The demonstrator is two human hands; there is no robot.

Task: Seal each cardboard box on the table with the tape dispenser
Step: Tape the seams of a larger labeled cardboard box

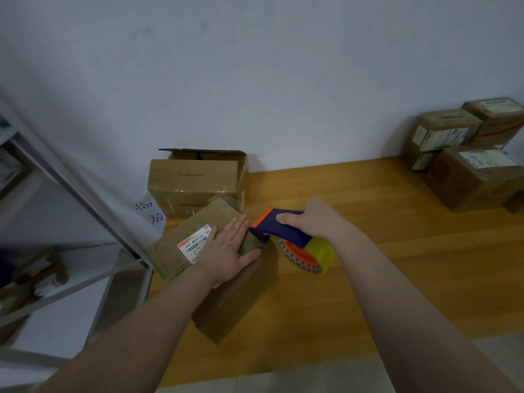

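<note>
While our flat left hand (226, 248) pressed the closed box (202, 218), our right hand (312, 219) gripped the tape dispenser (287, 232) near an open box (192, 177).

L hand (226, 248) flat on box (198, 239) top, fingers straight | R hand (309, 219) grips tape dispenser (289, 236) at box's right edge | open box (195, 180) behind, by wall | box stack (465, 154) far right | wood table (397, 251)

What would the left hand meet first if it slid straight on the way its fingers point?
Most likely the tape dispenser, its front end just past the left hand; depth unclear.
</note>
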